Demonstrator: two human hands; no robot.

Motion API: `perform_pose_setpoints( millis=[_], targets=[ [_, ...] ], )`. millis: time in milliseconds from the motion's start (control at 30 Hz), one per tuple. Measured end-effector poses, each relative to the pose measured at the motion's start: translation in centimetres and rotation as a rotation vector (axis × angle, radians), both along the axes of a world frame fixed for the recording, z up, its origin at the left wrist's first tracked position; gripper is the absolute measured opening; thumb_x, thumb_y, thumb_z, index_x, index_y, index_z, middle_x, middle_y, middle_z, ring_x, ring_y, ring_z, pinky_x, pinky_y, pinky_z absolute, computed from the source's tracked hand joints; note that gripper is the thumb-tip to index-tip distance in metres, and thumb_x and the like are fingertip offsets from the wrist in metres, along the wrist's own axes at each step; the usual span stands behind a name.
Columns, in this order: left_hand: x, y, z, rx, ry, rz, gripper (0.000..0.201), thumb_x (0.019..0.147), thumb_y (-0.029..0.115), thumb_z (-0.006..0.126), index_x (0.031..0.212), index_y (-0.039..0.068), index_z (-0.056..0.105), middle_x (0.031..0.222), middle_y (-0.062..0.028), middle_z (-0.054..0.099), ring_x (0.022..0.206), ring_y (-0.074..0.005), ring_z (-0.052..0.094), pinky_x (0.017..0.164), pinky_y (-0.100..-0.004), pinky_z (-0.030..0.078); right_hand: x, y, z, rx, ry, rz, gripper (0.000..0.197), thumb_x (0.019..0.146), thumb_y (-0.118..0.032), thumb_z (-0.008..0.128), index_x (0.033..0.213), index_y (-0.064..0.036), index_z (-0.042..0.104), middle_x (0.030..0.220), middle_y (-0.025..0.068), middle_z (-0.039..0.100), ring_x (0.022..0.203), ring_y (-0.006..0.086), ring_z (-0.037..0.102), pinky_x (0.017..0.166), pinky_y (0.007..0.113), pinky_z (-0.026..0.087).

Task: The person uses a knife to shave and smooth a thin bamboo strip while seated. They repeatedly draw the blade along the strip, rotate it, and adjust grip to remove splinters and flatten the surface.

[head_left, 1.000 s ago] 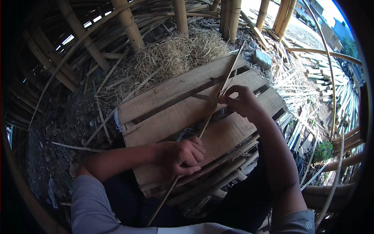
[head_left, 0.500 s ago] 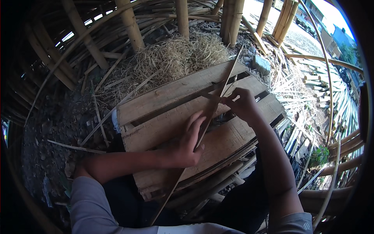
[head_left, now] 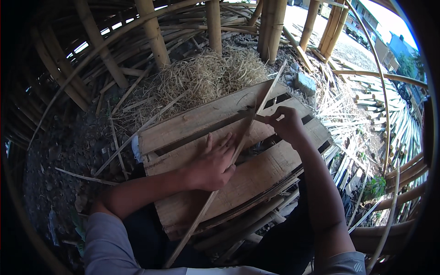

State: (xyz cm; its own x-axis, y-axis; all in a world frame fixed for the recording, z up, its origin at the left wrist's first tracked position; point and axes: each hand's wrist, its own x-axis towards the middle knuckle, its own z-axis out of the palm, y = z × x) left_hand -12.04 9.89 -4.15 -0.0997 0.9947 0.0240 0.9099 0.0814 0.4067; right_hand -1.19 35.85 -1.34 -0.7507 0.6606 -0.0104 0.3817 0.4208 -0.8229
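Observation:
A long, thin bamboo strip point(head_left: 204, 213) slants over the wooden slatted platform point(head_left: 197, 123) in front of me, from my lap to beyond its far edge. My left hand point(head_left: 213, 165) lies against the strip at mid-length, thumb beside it and fingers stretched apart over the slats. Farther along, my right hand point(head_left: 286, 123) is closed in a pinch on a small dark knife blade point(head_left: 262, 118), which meets the strip's right edge. Most of the knife is hidden in the fist. A fine curled shaving point(head_left: 253, 97) rises from the strip just past the blade.
A heap of dry shavings point(head_left: 206, 75) lies beyond the platform, with upright bamboo posts point(head_left: 214, 27) behind it. A grey block point(head_left: 305, 84) sits at its far right. Cut bamboo poles point(head_left: 398, 123) are piled on the right. Loose strips point(head_left: 117, 146) lie on the dark ground at left.
My left hand has shifted slightly left and its fingers have spread. The strip has turned its broader face up and its near end has moved left. The right hand stays nearly in place.

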Motion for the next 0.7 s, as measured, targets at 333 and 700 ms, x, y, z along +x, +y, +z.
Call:
perform_pose_setpoints(
  millis=[333, 700],
  targets=[
    [0.3, -0.1, 0.1, 0.006, 0.091, -0.028, 0.071, 0.102, 0.027, 0.045, 0.152, -0.019, 0.025, 0.165, -0.0354, 0.019, 0.159, -0.0420, 0.008, 0.126, -0.0646, 0.000, -0.6, -0.9, 1.3, -0.045, -0.145, 0.032, 0.035, 0.092, -0.033, 0.082, 0.087, -0.0022, 0.066, 0.061, 0.0002, 0.056, 0.050, 0.0079, 0.052, 0.041, 0.028, 0.036],
    [0.5, -0.3, -0.3, -0.003, 0.144, -0.008, 0.072, 0.103, 0.027, 0.042, 0.155, -0.017, 0.018, 0.167, -0.0336, 0.015, 0.160, -0.0406, 0.005, 0.128, -0.0592, 0.000, -1.0, -0.5, 1.7, -0.165, -0.197, 0.050, 0.035, 0.088, -0.034, 0.085, 0.094, -0.0018, 0.072, 0.065, 0.0024, 0.060, 0.051, 0.0082, 0.054, 0.042, 0.028, 0.039]
  ],
)
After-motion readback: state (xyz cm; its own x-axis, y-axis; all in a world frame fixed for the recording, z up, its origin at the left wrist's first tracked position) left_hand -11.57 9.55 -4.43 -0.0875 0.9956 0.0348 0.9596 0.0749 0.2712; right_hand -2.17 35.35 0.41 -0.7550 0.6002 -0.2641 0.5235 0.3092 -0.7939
